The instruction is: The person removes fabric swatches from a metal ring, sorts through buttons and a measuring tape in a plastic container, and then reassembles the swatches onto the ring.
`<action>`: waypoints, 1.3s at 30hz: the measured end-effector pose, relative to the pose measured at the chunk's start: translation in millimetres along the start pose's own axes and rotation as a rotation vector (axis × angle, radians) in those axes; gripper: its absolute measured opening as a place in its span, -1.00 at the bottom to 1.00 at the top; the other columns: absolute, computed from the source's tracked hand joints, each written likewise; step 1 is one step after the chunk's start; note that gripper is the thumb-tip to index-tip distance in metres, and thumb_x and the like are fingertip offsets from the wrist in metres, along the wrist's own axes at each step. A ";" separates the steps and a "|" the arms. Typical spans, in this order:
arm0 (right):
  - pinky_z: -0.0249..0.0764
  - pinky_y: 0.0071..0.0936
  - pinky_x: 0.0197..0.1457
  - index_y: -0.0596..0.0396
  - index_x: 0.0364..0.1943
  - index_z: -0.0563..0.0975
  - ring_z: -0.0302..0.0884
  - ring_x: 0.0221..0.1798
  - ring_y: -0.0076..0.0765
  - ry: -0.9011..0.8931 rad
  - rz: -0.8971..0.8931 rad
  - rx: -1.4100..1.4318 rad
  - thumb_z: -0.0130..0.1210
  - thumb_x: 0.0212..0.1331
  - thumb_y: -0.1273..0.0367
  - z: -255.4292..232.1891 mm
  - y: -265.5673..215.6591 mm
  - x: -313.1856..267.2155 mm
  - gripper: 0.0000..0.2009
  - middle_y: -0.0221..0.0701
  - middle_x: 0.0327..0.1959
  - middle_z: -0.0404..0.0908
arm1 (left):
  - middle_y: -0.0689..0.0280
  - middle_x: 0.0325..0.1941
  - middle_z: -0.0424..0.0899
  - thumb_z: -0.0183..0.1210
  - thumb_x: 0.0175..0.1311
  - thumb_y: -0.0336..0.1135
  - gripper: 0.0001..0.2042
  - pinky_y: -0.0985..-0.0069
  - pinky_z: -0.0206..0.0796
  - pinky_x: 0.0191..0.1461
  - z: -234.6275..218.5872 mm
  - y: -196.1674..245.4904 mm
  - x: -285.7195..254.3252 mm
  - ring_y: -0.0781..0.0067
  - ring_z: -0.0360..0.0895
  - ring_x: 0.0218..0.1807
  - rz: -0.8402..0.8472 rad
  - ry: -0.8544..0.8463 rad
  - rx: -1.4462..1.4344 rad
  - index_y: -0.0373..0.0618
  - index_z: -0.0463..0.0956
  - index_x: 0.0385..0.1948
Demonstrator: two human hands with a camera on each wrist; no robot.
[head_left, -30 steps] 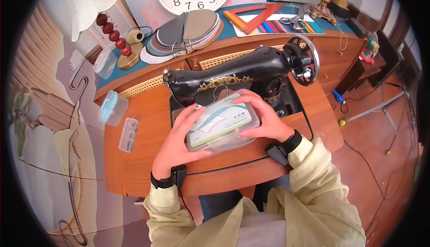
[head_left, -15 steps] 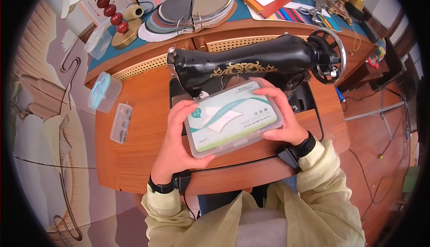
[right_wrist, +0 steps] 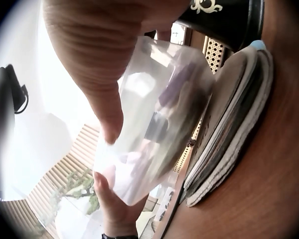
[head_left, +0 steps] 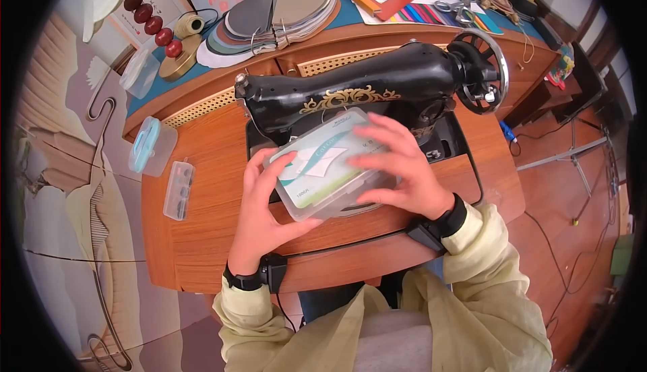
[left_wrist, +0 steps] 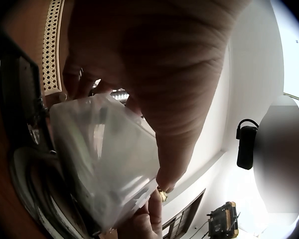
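A clear plastic box [head_left: 317, 170] with a green and white "Cotton" label on its lid hangs tilted above the front of the table. My left hand [head_left: 259, 213] grips its left end, thumb along the near edge and fingers on the far side. On the right end, my right hand [head_left: 411, 176] holds the box, its thumb low at the near edge and its slightly blurred fingers spread over the lid. The right wrist view shows dim contents through the box wall [right_wrist: 159, 109]. Below the box lies a stack of layered swatches [right_wrist: 229, 124].
Behind the box stands a black sewing machine [head_left: 357, 89]. At the left are a small clear case [head_left: 179, 190] and a blue-handled box [head_left: 152, 146]. The back shelf holds a swatch stack [head_left: 276, 18], a red triangle [head_left: 404, 1], scissors [head_left: 458, 10] and a beaded lamp [head_left: 152, 25].
The box rose nearer in view, then shifted slightly left and back. My right fingers have moved from its far right edge onto the lid, while my left hand keeps its hold.
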State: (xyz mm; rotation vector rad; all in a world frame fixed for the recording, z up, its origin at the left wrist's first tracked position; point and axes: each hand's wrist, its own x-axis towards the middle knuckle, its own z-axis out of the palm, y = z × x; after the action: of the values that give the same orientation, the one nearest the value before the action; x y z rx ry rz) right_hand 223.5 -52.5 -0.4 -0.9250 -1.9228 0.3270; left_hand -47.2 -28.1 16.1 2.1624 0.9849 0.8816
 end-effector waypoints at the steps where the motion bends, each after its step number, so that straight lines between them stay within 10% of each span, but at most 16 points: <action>1: 0.12 -0.09 0.38 -0.17 -0.08 0.66 0.25 0.34 -0.08 -0.005 -0.033 -0.051 0.42 -0.17 0.23 1.6 -0.1 -1.1 -0.56 -0.45 0.18 0.49 | 0.08 0.27 0.17 0.54 -0.34 -0.18 -0.15 0.19 0.11 0.35 0.0 -1.6 -0.1 0.07 0.20 0.32 -0.011 0.004 -0.029 -0.05 0.39 0.19; 4: 0.18 -0.11 0.32 -0.19 -0.15 0.69 0.42 0.15 -0.33 0.047 -0.076 -0.140 0.34 -0.09 0.33 5.5 -5.6 -2.3 -0.69 -0.63 -0.01 0.63 | 0.09 0.24 0.21 0.52 -0.33 -0.13 -0.14 0.19 0.08 0.36 1.0 -5.1 -0.3 0.08 0.19 0.32 -0.003 0.006 -0.044 -0.06 0.37 0.20; 19: 0.35 -0.30 0.05 -0.03 -0.19 0.65 0.49 -0.08 -0.31 0.243 -0.188 -0.262 0.39 -0.21 0.28 -1.5 -7.0 10.1 -0.63 -0.51 -0.15 0.65 | 0.06 0.39 0.16 0.59 -0.40 -0.16 0.11 0.23 0.19 0.29 11.0 -6.5 -1.7 0.09 0.17 0.40 0.043 0.037 -0.095 -0.06 0.07 0.35; 29: 0.40 -0.60 -0.15 0.09 -0.12 0.52 0.43 -0.15 -0.48 0.482 0.337 0.135 0.48 -0.19 0.26 -4.5 3.5 -6.7 -0.50 -0.38 -0.06 0.54 | -0.07 0.43 0.11 0.61 -0.46 -0.18 0.11 0.14 0.13 0.33 12.2 -17.0 -0.5 -0.08 0.09 0.44 0.235 0.038 -0.128 0.07 0.09 0.32; 39: 0.45 -0.51 0.01 0.17 -0.12 0.46 0.47 -0.05 -0.40 0.582 0.029 0.252 0.43 -0.09 0.36 -9.1 13.7 -15.5 -0.55 -0.27 -0.04 0.43 | -0.11 0.46 0.05 0.61 -0.46 -0.23 0.27 0.00 -0.05 0.44 7.1 -12.7 1.7 -0.15 -0.02 0.49 0.355 0.042 -0.150 0.16 -0.15 0.43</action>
State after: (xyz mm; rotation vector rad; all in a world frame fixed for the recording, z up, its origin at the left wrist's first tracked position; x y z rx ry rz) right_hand 241.7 -55.7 -13.4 -0.7736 -1.3035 0.2715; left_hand -46.1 -21.5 3.0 2.2300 0.5394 1.1301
